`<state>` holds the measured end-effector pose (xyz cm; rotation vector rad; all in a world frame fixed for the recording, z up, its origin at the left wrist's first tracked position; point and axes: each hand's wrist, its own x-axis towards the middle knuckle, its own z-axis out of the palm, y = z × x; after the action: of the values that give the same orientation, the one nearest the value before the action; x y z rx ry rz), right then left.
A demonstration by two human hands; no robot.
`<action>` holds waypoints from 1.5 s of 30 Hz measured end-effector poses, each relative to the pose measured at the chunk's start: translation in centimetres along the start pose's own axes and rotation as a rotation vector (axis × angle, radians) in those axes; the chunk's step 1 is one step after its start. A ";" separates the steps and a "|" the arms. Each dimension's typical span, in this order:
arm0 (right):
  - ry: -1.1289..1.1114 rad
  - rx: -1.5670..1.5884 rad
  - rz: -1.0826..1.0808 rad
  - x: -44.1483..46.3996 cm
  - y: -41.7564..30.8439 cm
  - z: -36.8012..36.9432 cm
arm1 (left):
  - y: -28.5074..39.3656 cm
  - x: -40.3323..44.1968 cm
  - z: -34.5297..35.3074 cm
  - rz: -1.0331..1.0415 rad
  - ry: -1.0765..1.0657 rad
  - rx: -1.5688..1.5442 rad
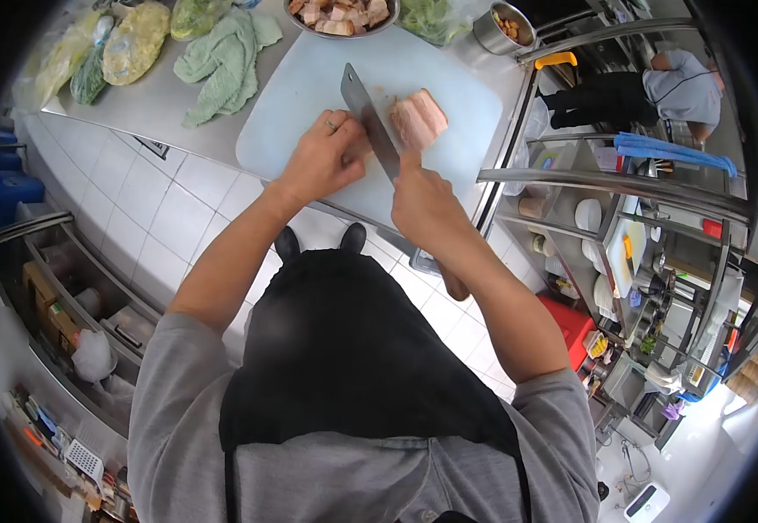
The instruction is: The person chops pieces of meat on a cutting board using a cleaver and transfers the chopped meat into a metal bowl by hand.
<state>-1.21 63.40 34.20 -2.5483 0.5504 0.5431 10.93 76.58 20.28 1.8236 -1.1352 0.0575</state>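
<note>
A large cleaver (368,118) stands over the pale cutting board (283,105), its broad blade pointing away from me. My right hand (427,199) is wrapped round its handle, whose wooden end shows below the hand. Left of the blade, my left hand (328,155) has its fingers curled over a piece of meat that is mostly hidden; a ring shows on one finger. Slices of pork belly (418,120) lie on the board just right of the blade. Beyond the board's far edge, a metal bowl (341,29) holds chunks of meat.
A green cloth (226,65) and bagged vegetables (135,42) lie on the counter at the left. A metal pot (503,30) stands beyond the board's right corner. Steel shelves (623,187) line the right side, where another person (680,87) stands farther off.
</note>
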 end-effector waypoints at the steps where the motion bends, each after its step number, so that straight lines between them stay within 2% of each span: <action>1: 0.018 0.003 0.000 0.8 0.3 1.0 | 0.1 0.1 0.0 0.004 0.011 0.002; 5: 0.151 0.038 -0.026 3.4 1.8 5.1 | 0.1 -0.1 0.1 -0.017 0.007 -0.029; 8: 0.271 0.076 -0.131 4.3 3.8 4.3 | 0.3 -0.4 -0.2 0.025 0.049 -0.002; 11: 0.234 0.004 -0.125 2.2 2.8 2.1 | 1.6 -1.0 -1.0 -0.039 0.115 0.022; 14: 0.155 0.081 0.012 -0.7 1.1 0.4 | 1.5 -1.5 -1.4 -0.107 0.071 0.029; 17: 0.140 0.070 -0.040 -2.4 0.2 -0.1 | 1.8 -0.7 -2.3 -0.125 -0.044 0.070; 32: -0.027 -0.019 -0.037 0.5 -1.5 0.1 | 0.0 -0.3 -1.7 -0.005 0.029 -0.011; 38: 0.122 0.052 -0.024 4.6 0.0 4.7 | -0.4 -0.6 -1.5 -0.010 0.043 -0.031; 42: 0.386 0.143 -0.306 5.7 2.8 4.6 | 0.1 -0.9 -1.8 -0.014 0.064 -0.042; 45: 0.284 -0.004 -0.201 3.9 1.8 3.4 | 1.2 -1.7 -2.3 0.017 0.187 0.033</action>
<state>0.29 62.66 29.01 -2.6621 0.3806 0.1116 10.02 79.31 21.57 1.7966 -1.0224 0.2530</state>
